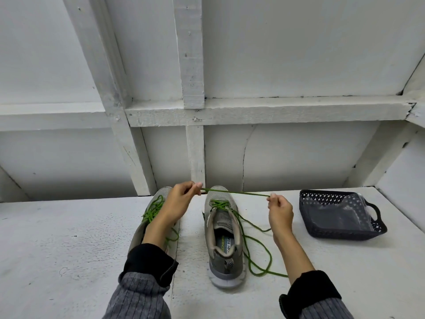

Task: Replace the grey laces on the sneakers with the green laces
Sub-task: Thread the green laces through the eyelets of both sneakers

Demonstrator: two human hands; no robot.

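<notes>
Two grey sneakers stand side by side on a white surface, toes pointing away from me. The right sneaker (222,236) has a green lace (232,192) threaded through its front eyelets. A stretch of that lace runs taut between my hands above the toe. My left hand (178,203) pinches one end and my right hand (279,209) pinches the other. Slack lace loops over the surface to the right of the shoe. The left sneaker (150,226) carries green lacing too and lies partly hidden under my left forearm.
A dark perforated basket (340,215) with a handle stands to the right and holds a clear plastic bag. A white wall with wooden battens (195,111) rises just behind the shoes. A joint in the surface runs between the two sneakers.
</notes>
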